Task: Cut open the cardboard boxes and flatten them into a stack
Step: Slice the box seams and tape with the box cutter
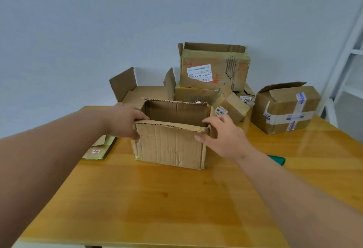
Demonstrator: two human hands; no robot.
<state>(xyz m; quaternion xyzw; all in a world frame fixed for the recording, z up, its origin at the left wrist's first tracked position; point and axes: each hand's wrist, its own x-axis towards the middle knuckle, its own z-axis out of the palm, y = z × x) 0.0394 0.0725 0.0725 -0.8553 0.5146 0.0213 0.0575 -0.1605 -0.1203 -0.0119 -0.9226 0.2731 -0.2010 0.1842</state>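
Note:
An open-topped cardboard box [170,145] stands upright in the middle of the wooden table [157,198]. My left hand [125,122] grips its left top corner, thumb at the rim. My right hand [222,135] grips the right top corner, fingers curled over the edge and thumb on the front face. Behind it, against the wall, stand more boxes: a labelled one [214,67] stacked on another [194,95], a small tilted one [231,106], a taped one [284,108] at the right, and an open one [133,90] at the left.
A flattened piece of cardboard [102,147] lies at the table's left edge. A green object [278,160], partly hidden by my right forearm, lies on the right of the table. White shelving [351,55] stands at the far right.

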